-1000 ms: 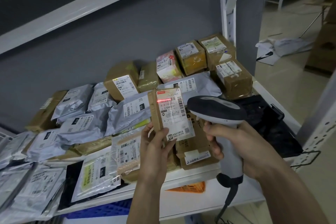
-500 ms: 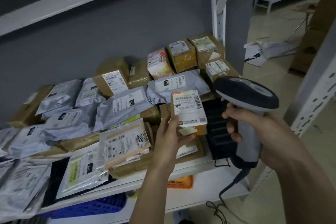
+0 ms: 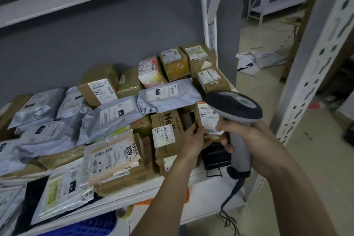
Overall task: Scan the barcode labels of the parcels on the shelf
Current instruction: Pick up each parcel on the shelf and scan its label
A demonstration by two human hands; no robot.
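A person's left hand (image 3: pixel 193 140) pinched a small labelled carton (image 3: pixel 206 119) by its lower edge at the right end of the shelf (image 3: pixel 153 186), its grip clamped on the cardboard, while the right hand (image 3: pixel 247 140), at 3 o'clock from it, wrapped its grip tight around the handle of a grey barcode scanner (image 3: pixel 234 109). The carton looked light and stiff enough for a two-finger hold at an edge clear of the barcode; the grey poly mailers (image 3: pixel 113 115), at 9 o'clock from it, appeared soft and slippery, better taken flat by a corner.
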